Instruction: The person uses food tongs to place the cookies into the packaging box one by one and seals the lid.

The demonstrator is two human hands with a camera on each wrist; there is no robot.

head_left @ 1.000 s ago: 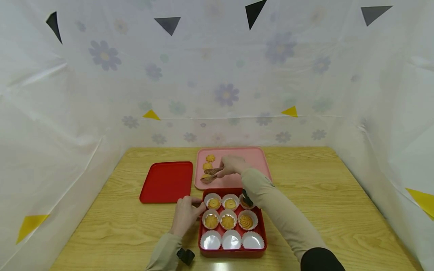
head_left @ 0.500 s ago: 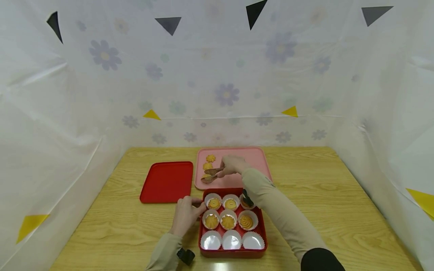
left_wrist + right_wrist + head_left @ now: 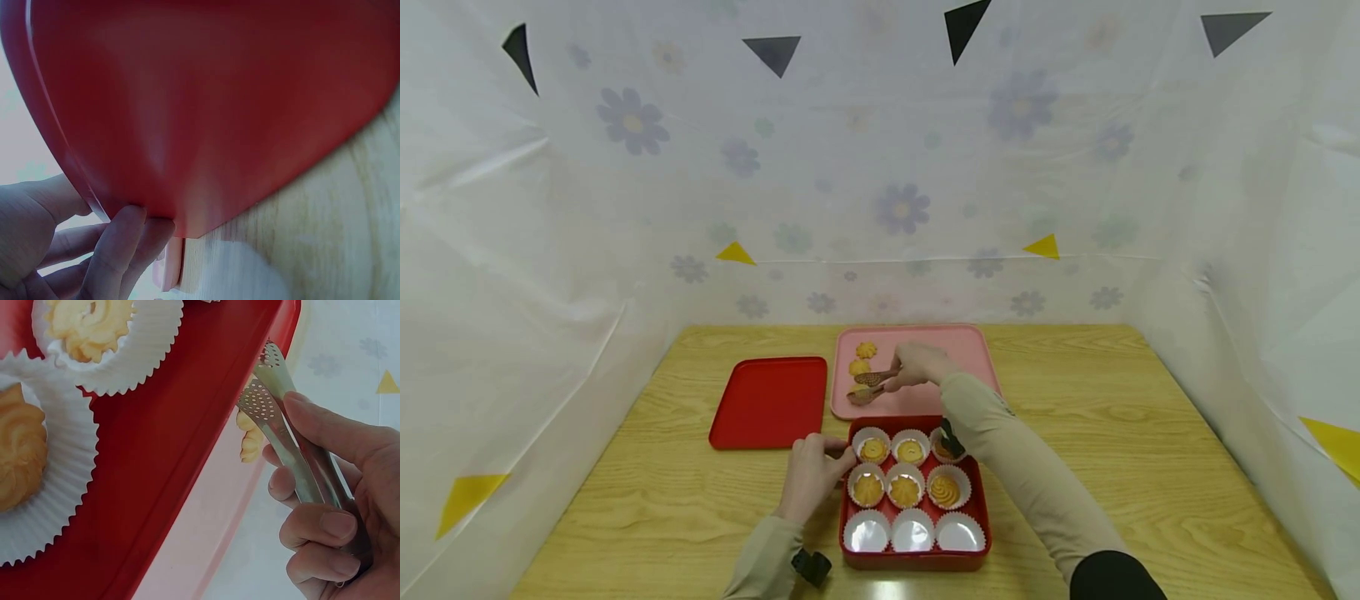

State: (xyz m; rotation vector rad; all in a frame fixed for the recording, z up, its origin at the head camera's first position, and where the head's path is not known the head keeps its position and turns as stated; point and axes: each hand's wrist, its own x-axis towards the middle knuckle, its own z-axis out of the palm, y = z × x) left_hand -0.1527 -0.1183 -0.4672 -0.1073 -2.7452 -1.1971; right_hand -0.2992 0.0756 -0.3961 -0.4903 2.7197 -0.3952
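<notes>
My right hand (image 3: 916,367) holds perforated metal tongs (image 3: 294,450) over the pink tray (image 3: 955,400). The tongs' ends lie on either side of a piped cookie (image 3: 856,388) near the tray's left edge; whether they press on it I cannot tell. With thumb and fingers my left hand (image 3: 812,475) pinches the left rim of a red square box (image 3: 917,562), its fingers lying on the outer wall (image 3: 206,125) in the left wrist view. White paper cups fill the box. Piped cookies (image 3: 903,492) sit in the back and middle rows, while the front cups (image 3: 912,532) show bare white bottoms.
Two more cookies (image 3: 866,350) lie behind the tongs on the pink tray. A flat red lid or tray (image 3: 767,404) lies left of it on the wooden table (image 3: 1090,433). White flowered sheeting (image 3: 880,167) encloses the back and sides.
My right hand and the tongs have shifted very slightly to the right. The left hand, the box and the trays stay put.
</notes>
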